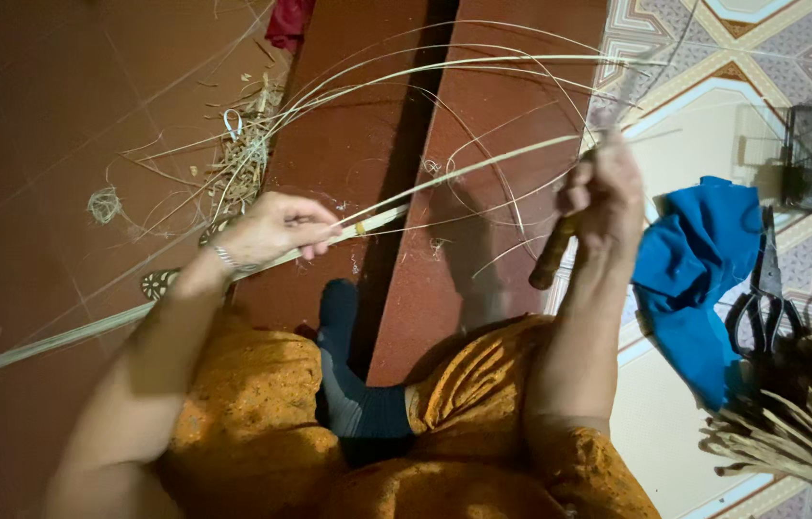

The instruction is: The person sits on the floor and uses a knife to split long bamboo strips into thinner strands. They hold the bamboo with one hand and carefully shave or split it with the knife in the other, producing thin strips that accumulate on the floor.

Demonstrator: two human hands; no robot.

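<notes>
Seated on the red floor (60, 115), a person pinches a pale cane strip (368, 223) in the left hand (271, 229), fingers closed on it; the right hand (608, 197) grips a wooden-handled tool (552, 258); several long slivers (444, 67) already arc ahead, shavings (243, 154) piled beside; a bundle of strips (810, 423) lies unsplit near black scissors (762, 308).

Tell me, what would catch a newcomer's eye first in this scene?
Most striking is the fan of long pale strips arching over the red floor at centre top. The left hand pinches one pale cane running to the lower left, while the right hand grips a brown-handled tool. At right lie a bright blue cloth and black shears.
</notes>
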